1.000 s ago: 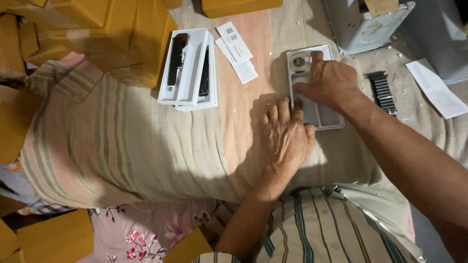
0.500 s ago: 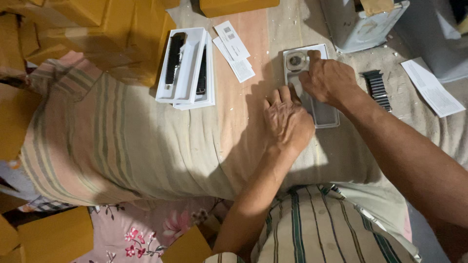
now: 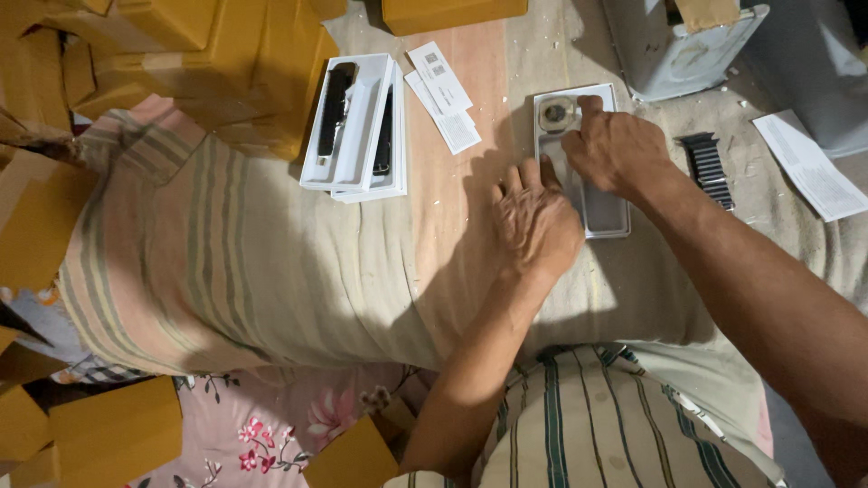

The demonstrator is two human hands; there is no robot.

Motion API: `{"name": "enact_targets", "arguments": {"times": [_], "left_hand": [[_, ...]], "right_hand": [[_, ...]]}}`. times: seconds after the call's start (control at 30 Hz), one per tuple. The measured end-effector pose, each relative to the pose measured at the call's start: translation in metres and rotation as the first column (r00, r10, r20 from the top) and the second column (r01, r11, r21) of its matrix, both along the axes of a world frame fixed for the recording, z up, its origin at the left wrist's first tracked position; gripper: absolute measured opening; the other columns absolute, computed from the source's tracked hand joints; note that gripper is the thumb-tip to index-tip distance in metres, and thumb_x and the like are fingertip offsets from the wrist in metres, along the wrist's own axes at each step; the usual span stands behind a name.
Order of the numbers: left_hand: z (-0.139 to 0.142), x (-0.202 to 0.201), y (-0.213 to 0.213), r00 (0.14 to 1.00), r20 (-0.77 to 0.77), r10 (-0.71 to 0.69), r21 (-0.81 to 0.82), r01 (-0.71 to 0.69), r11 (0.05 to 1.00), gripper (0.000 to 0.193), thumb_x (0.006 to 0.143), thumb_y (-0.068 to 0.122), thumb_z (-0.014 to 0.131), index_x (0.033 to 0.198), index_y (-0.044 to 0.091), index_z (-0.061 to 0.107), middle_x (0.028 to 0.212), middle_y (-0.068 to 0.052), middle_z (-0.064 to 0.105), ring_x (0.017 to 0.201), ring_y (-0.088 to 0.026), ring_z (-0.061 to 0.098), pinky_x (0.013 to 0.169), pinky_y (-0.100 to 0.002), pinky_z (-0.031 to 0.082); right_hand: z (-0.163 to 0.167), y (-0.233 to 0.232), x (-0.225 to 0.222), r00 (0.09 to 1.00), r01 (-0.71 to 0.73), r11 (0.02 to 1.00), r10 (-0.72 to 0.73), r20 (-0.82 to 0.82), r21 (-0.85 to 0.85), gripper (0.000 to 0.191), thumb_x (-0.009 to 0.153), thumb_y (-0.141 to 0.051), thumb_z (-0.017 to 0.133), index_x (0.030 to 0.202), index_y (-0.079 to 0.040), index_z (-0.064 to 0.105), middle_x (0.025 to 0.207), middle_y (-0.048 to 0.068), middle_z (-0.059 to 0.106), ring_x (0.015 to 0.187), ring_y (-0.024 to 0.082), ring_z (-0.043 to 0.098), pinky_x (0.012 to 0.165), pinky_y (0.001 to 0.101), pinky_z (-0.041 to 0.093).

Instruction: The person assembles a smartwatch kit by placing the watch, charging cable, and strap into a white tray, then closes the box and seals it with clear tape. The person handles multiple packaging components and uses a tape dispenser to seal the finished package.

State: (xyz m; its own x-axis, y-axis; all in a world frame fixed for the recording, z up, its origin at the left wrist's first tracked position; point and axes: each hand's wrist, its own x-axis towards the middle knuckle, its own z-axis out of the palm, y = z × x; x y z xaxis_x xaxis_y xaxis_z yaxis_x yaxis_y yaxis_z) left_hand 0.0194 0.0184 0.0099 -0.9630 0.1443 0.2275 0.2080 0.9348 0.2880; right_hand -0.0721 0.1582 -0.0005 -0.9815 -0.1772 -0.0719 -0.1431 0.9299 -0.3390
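- Left hand (image 3: 535, 220) flat, fingers spread, pinning white rectangular watch tray (image 3: 604, 210) on striped cloth (image 3: 226, 262).
- Right hand (image 3: 615, 149) loosely curled, fingertips pressing tray beside round watch face (image 3: 555, 115); grips nothing.

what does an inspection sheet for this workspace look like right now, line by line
surface: striped cloth spread over a cushion-like mound, dusty with crumbs at the far right.
job's things: white tray holding a watch face at its far end.
clutter: two open white boxes with dark straps inside, two leaflets, a loose black strap, a paper sheet.
hands: left hand flat beside the tray's near edge; right hand on the tray, a finger reaching toward the watch face.
cables: nothing seen.
surroundings: yellow cartons at left and far side, a grey bin, floral fabric below.
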Motion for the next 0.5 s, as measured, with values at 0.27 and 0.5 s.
{"name": "enact_targets", "arguments": {"times": [0.27, 0.5], "left_hand": [[0.013, -0.01, -0.004, 0.982, 0.188, -0.021, -0.033, 0.028, 0.999, 0.038, 0.083, 0.022, 0.063, 0.112, -0.003, 0.065, 0.114, -0.018, 0.055, 0.111, -0.033, 0.052, 0.094, -0.051, 0.041], [0.017, 0.003, -0.002, 0.999, 0.025, -0.037, 0.0, 0.037, 0.999, 0.062, 0.072, 0.032, 0.072, 0.116, -0.01, 0.065, 0.111, -0.019, 0.056, 0.107, -0.034, 0.053, 0.09, -0.053, 0.041]], "right_hand": [[0.007, -0.001, 0.004, 1.0, 0.004, 1.0, -0.004, -0.014, -0.009, 0.067, 0.1, -0.037, 0.046, 0.151, 0.006, 0.04, 0.099, 0.035, 0.07, 0.094, 0.05, 0.07, 0.084, 0.0569, 0.054], [0.013, -0.003, 0.001, 0.996, 0.027, 1.0, -0.028, 0.088, 0.013, 0.068, 0.1, -0.037, 0.045, 0.153, 0.004, 0.036, 0.094, 0.035, 0.071, 0.091, 0.049, 0.071, 0.083, 0.0578, 0.054]]}}
